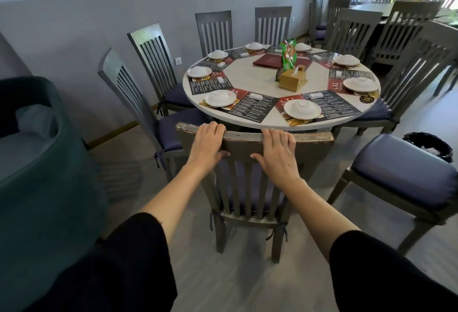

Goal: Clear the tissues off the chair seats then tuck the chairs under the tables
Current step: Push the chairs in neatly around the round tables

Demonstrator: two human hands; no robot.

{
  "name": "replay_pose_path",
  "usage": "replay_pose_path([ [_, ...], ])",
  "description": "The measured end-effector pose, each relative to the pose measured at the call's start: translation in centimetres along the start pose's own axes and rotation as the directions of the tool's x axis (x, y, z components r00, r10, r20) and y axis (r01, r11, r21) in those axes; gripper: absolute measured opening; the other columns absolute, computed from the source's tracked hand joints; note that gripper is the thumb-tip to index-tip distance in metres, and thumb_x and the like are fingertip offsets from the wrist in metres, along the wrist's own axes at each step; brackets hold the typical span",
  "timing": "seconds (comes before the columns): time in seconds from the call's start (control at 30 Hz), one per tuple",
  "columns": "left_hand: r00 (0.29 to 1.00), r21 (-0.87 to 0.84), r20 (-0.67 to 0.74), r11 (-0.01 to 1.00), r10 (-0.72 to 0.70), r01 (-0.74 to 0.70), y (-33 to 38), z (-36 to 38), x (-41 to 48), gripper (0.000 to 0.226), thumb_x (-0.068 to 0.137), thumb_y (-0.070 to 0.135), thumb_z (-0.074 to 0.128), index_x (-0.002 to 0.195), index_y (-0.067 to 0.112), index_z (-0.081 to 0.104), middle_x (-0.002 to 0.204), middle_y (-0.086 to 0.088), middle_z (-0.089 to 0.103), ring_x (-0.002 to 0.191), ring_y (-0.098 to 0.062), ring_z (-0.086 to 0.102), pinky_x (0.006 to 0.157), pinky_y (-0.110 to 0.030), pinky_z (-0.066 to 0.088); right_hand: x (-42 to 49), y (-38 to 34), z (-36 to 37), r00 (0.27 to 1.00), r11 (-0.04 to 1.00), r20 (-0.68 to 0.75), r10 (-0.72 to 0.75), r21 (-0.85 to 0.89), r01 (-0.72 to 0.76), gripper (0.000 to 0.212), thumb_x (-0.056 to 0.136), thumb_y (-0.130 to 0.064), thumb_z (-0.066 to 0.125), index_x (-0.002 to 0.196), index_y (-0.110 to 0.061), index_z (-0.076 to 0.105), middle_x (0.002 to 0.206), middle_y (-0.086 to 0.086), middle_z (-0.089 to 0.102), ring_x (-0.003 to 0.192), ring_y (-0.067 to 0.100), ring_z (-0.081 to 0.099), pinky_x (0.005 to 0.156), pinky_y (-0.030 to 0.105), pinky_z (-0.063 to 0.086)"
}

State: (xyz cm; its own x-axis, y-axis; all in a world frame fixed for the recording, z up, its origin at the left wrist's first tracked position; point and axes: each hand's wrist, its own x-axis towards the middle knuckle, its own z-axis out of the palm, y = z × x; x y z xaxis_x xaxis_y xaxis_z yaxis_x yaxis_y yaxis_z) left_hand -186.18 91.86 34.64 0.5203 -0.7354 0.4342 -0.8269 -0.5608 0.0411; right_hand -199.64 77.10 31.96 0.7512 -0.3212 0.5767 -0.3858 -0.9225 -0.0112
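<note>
A grey slatted wooden chair (312, 138) with a dark blue seat cushion stands straight in front of me, its seat partly under the round white table (247, 74). My left hand (207, 144) grips the left part of the chair's top rail, fingers curled over the far side and thumb on the near side. My right hand (277, 153) grips the same rail just right of the middle. I see no tissue on this seat, most of which the backrest hides. A second chair (406, 165) stands pulled out at the right, its blue seat bare.
Several more grey chairs ring the table, which carries plates, menus and a wooden tissue box (293, 79). A dark green bin (37, 163) stands close on my left. A black waste basket (428, 144) sits on the floor at the right. A person is at the far right, by the windows.
</note>
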Motion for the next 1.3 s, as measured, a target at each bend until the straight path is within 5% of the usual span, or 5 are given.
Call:
replay_pose_path([
  [0.3, 0.996, 0.12, 0.066, 0.99, 0.066, -0.074, -4.4, 1.2, 3.6, 0.066, 0.071, 0.04, 0.077, 0.119, 0.008, 0.044, 0.117, -0.01, 0.052, 0.107, -0.027, 0.046, 0.098, -0.036, 0.034, 4.1, -3.4, 1.5, 0.988, 0.993, 0.105, 0.115, -0.035, -0.112, 0.062, 0.08, -0.043, 0.07, 0.124, -0.009, 0.043, 0.122, 0.012, 0.049, 0.115, 0.031, 0.042, 0.107, 0.043, 0.026],
  [0.67, 0.992, 0.12, 0.089, 0.988, 0.088, -0.098, -7.0, 1.8, 6.6, 0.067, 0.073, 0.04, 0.075, 0.121, 0.006, 0.043, 0.122, -0.011, 0.051, 0.112, -0.028, 0.045, 0.099, -0.036, 0.032, 8.0, -3.4, 2.4, 0.965, 0.99, 0.249, 0.081, 0.095, -0.108, 0.038, 0.095, -0.025, 0.049, 0.129, -0.013, 0.037, 0.131, 0.008, 0.041, 0.126, 0.028, 0.031, 0.112, 0.044, 0.011],
  [0.9, 0.995, 0.149, 0.102, 0.989, -0.014, -0.001, -4.3, 2.5, 7.1, 0.066, 0.076, 0.029, 0.072, 0.128, 0.01, 0.036, 0.128, -0.014, 0.047, 0.12, -0.031, 0.041, 0.109, -0.042, 0.022, 8.2, -1.6, 2.9, 0.971, 0.996, 0.233, 0.06, 0.049, -0.074, 0.041, 0.096, -0.027, 0.048, 0.132, -0.012, 0.035, 0.13, 0.008, 0.041, 0.125, 0.028, 0.033, 0.112, 0.045, 0.013],
  [1.07, 0.997, 0.097, 0.075, 0.995, -0.017, 0.01, -3.9, 3.4, 7.1, 0.064, 0.08, 0.053, 0.062, 0.129, 0.022, 0.035, 0.126, -0.013, 0.045, 0.12, -0.033, 0.039, 0.111, -0.052, 0.017, 7.6, -1.9, 3.4, 0.978, 0.997, 0.193, 0.08, -0.031, -0.076, 0.05, 0.096, -0.03, 0.048, 0.139, -0.01, 0.031, 0.137, 0.009, 0.04, 0.13, 0.029, 0.032, 0.115, 0.047, 0.013],
  [1.3, 0.995, 0.004, 0.024, 0.995, 0.102, -0.102, -7.4, 4.3, 7.9, 0.055, 0.082, 0.05, 0.061, 0.122, 0.018, 0.041, 0.125, -0.007, 0.046, 0.119, -0.028, 0.04, 0.11, -0.048, 0.017, 8.7, -3.4, 4.3, 0.976, 0.992, 0.186, 0.112, -0.084, -0.098, 0.051, 0.097, -0.033, 0.046, 0.141, -0.013, 0.029, 0.137, 0.006, 0.041, 0.132, 0.027, 0.032, 0.115, 0.045, 0.013],
])
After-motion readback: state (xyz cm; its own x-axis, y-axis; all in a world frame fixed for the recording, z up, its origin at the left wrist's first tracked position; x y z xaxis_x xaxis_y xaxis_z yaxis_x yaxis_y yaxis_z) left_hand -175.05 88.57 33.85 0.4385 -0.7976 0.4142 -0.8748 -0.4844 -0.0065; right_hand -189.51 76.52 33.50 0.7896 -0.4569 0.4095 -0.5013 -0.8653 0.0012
